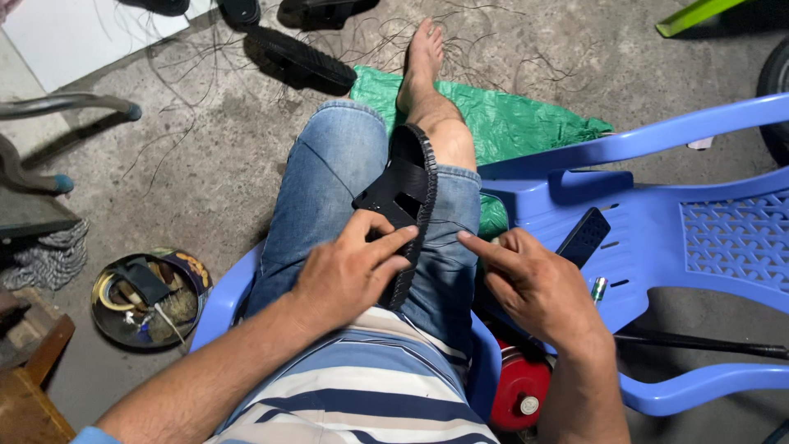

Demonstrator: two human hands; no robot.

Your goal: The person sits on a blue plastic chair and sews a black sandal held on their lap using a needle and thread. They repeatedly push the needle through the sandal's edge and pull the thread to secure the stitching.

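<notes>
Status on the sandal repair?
Done: stitching already runs along the black sandal's sole edge. In hand: left hand presses it onto the lap; right hand pinches beside it, thread not visible. Left: cannot tell how much edge remains.

- The near end of the black sandal (404, 191) is covered by the left hand (349, 271).
- The red canister (519, 386) is largely hidden behind the right hand (534, 288) and its forearm.
- The tyre (775, 90) is cut off by the right edge.
- The contents of the round tin (148, 298) cannot be told apart.
</notes>
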